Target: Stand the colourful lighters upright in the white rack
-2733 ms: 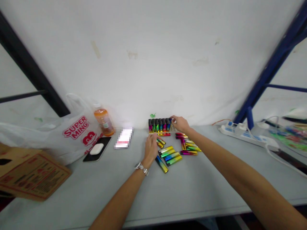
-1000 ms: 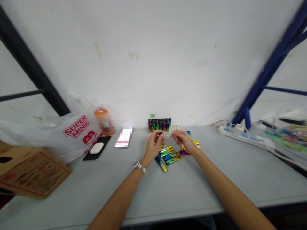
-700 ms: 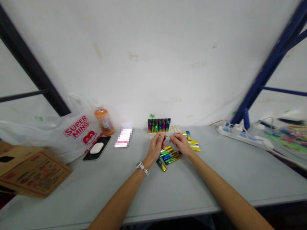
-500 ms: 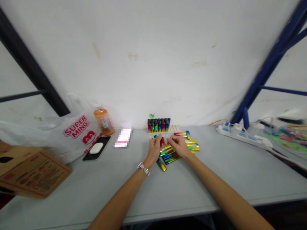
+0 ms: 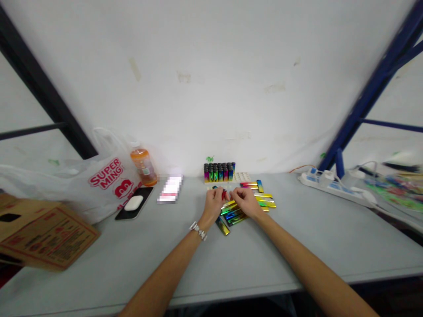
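While the left hand (image 5: 212, 205) grips a red object (image 5: 224, 194), I observe the right hand (image 5: 247, 202) curled nearby; its contents I cannot tell.

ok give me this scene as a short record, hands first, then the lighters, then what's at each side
left hand: pinching a small red thing, mostly hidden by the fingers
right hand: fingertips close to the red thing; cannot tell if it holds anything
standing lighters: upright, black tops, packed at the left of a pale tray
loose lighters: lying flat on the table around the hands
left side: cardboard box, plastic bag, orange bottle
right side: white power strip with plugs in it
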Demonstrator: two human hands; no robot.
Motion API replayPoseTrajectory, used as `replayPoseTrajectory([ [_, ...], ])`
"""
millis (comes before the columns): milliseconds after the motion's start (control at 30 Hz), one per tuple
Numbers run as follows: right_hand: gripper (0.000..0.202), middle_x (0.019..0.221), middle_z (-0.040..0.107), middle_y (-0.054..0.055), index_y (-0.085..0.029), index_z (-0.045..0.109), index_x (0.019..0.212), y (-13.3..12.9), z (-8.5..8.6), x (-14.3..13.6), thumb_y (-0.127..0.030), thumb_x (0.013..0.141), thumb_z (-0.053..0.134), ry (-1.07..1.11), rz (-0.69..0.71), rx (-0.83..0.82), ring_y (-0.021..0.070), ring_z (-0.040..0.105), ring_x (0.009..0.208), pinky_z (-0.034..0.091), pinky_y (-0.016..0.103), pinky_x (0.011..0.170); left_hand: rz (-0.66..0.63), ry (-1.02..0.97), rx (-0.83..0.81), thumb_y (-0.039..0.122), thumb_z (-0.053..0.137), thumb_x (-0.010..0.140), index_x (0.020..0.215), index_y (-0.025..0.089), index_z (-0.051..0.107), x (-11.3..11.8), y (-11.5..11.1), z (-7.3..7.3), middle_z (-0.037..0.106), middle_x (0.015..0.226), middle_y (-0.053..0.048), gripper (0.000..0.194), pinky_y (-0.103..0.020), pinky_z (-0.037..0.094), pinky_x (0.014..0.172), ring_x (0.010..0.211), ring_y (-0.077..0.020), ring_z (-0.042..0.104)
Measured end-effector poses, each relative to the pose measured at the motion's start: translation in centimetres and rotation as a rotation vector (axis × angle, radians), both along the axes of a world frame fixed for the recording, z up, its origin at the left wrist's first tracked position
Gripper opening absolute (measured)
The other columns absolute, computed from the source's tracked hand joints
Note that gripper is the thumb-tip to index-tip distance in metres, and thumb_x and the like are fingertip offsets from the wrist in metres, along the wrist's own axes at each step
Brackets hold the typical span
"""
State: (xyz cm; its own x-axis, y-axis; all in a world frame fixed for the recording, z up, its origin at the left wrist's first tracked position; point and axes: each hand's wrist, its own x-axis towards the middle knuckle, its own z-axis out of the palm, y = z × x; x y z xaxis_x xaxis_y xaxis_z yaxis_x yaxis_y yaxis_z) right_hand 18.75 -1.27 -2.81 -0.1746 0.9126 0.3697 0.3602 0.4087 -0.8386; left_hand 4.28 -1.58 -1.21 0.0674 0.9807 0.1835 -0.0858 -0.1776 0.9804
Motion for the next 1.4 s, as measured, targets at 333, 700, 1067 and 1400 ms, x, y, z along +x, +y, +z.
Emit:
replayPoseTrajectory([
  [333, 0.037, 0.054, 0.044, -0.004, -0.017, 0.056, 0.062, 0.1, -0.2, 0.0, -0.043, 0.088, 0.052, 0.01, -0.011, 0.001, 0.0107, 0.04, 0.052, 0.028, 0.024, 0.051, -0.011, -0.085, -0.042, 0.061, 0.05, 0.082, 0.047, 0.017, 0.05, 0.0, -0.5, 0.5, 0.037, 0.042, 0.004, 0.056, -0.024, 0.03, 0.047, 0.044, -0.0087, 0.037],
  [700, 0.036, 0.054, 0.046, -0.004, -0.017, 0.058, 0.063, 0.1, -0.2, 0.1, -0.042, 0.088, 0.052, -0.013, -0.015, -0.006, 0.0109, 0.041, 0.053, 0.03, 0.024, 0.051, -0.018, -0.035, -0.013, 0.061, 0.045, 0.083, 0.045, 0.017, 0.049, -0.3, -0.4, 0.4, 0.036, 0.04, 0.004, 0.058, -0.025, 0.027, 0.048, 0.043, -0.0088, 0.035],
  [1067, 0.037, 0.055, 0.045, -0.004, -0.018, 0.054, 0.062, 0.4, -0.5, 0.2, -0.043, 0.088, 0.052, 0.001, 0.01, -0.006, 0.0108, 0.04, 0.053, 0.03, 0.024, 0.052, 0.01, 0.068, 0.045, 0.043, 0.04, 0.081, 0.045, 0.019, 0.043, 0.0, 0.2, -0.4, 0.031, 0.04, 0.005, 0.043, -0.024, 0.024, 0.046, 0.042, -0.0085, 0.032],
  [1400, 0.036, 0.056, 0.046, -0.004, -0.017, 0.054, 0.062, 0.4, -0.7, 0.3, -0.042, 0.088, 0.054, 0.013, 0.017, -0.013, 0.0106, 0.041, 0.054, 0.031, 0.024, 0.053, -0.001, 0.02, 0.011, 0.049, 0.043, 0.084, 0.045, 0.02, 0.042, 0.1, -0.5, 0.2, 0.031, 0.041, 0.005, 0.049, -0.024, 0.026, 0.046, 0.042, -0.0085, 0.032],
])
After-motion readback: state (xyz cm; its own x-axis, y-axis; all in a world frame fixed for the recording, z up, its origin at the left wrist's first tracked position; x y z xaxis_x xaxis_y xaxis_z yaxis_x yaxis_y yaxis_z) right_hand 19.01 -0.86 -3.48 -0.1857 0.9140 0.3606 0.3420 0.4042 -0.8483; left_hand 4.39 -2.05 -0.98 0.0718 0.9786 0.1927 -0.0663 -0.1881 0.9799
